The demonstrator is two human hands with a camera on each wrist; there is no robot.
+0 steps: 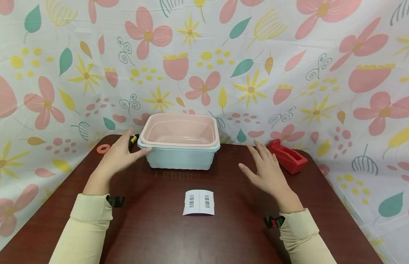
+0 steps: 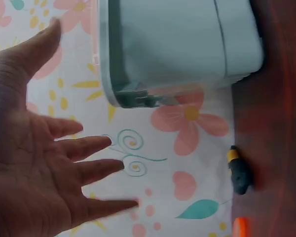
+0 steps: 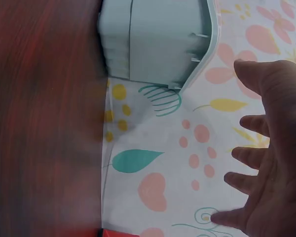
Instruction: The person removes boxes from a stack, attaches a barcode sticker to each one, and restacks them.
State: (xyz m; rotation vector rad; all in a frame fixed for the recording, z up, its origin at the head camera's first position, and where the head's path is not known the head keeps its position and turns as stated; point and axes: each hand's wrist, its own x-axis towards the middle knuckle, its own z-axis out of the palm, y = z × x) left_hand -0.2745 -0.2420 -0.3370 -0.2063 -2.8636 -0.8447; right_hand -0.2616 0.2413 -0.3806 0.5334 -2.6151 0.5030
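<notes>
A light blue plastic bin (image 1: 181, 158) stands at the back of the table, with a pink basin (image 1: 179, 128) set in its top. My left hand (image 1: 120, 154) is raised beside the bin's left end, fingers spread and holding nothing; in the left wrist view a gap separates the hand (image 2: 44, 163) from the bin (image 2: 172, 44). To the right of the bin hovers my right hand (image 1: 265, 172), also spread, with nothing in it. A white paper with two barcodes (image 1: 199, 202) lies in front of the bin, between the two forearms.
A red tape dispenser (image 1: 288, 157) sits at the back right, just beyond my right hand. Behind my left hand are an orange tape roll (image 1: 103, 148) and a black-and-yellow tool (image 2: 240, 170), its kind unclear. A flowered cloth (image 1: 204, 73) hangs along the table's back edge.
</notes>
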